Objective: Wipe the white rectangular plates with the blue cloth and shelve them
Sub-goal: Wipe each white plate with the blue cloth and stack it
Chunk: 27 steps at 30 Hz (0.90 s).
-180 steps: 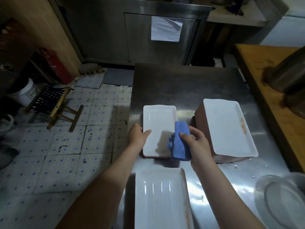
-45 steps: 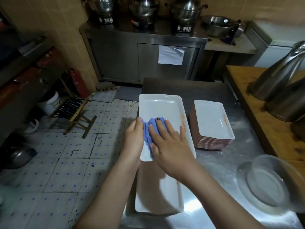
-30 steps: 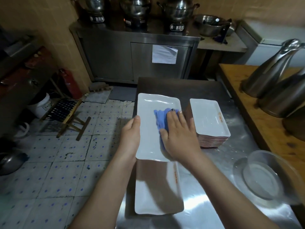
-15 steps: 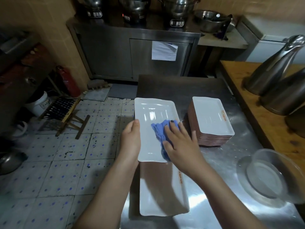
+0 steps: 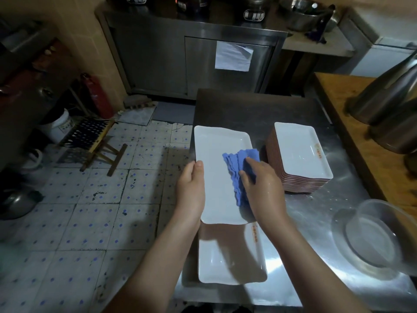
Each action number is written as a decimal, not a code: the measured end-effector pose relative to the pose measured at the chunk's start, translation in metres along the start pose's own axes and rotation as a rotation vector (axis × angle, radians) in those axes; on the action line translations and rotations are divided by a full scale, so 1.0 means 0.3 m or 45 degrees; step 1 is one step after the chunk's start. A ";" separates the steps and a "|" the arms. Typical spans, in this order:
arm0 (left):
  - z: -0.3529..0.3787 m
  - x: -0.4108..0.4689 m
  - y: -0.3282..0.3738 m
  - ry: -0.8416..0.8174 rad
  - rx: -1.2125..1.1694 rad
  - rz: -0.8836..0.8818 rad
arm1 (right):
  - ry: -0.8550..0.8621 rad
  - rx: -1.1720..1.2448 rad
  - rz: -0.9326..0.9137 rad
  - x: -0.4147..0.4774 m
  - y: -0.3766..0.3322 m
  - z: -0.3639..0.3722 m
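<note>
**Ana:** What has changed just now?

**Ben:** The blue cloth has moved. A moment ago it was in the middle of the white plate. Now it sits by the plate's right side.

**Ana:** And the hands?

**Ben:** The right hand lay flat on the cloth with its fingers spread out. Now its fingers are curled and they bunch the cloth up. The left hand has not let go. It pinches the plate's left side, with the thumb on top.

**Ana:** Where is that plate?

**Ben:** It is by the left edge of the worktop. It hangs over the far end of a second plate, which lies at the front left corner. It throws a shadow on that one, so I think it is lifted a bit.

**Ana:** So is this plate done?

**Ben:** I think the top is nearly wiped, since the cloth has gone right across it. I can't see the bottom.

**Ana:** What is left?

**Ben:** A lot. A stack of plates waits nearer the right edge. A clear bowl sits by the front right corner. I can't see a shelf for the plates, so nothing is put away yet.
</note>
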<state>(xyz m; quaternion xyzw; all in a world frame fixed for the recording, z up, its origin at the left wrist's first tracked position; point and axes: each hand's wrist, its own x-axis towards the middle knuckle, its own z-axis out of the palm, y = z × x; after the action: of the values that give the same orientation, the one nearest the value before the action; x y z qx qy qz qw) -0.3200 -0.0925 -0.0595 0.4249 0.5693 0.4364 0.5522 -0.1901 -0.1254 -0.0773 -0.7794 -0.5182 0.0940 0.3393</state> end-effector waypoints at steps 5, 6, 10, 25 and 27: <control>-0.010 -0.055 -0.019 -0.001 0.008 0.010 | 0.182 -0.110 -0.276 -0.068 -0.009 -0.017; -0.012 -0.067 -0.021 0.002 0.015 0.015 | 0.201 -0.121 -0.310 -0.078 -0.003 -0.022; -0.020 -0.119 -0.032 0.018 0.008 -0.015 | 0.079 0.172 -0.105 -0.103 0.015 -0.060; -0.072 -0.306 -0.158 0.096 0.259 -0.006 | -0.092 1.376 0.805 -0.185 0.183 -0.240; -0.075 -0.302 -0.198 0.093 0.339 -0.015 | -0.146 1.435 0.861 -0.202 0.191 -0.237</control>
<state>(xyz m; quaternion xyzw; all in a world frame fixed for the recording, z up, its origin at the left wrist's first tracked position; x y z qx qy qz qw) -0.3400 -0.1959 -0.0934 0.4749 0.6445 0.3689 0.4722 -0.1389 -0.2222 -0.0721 -0.5960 -0.1336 0.4937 0.6191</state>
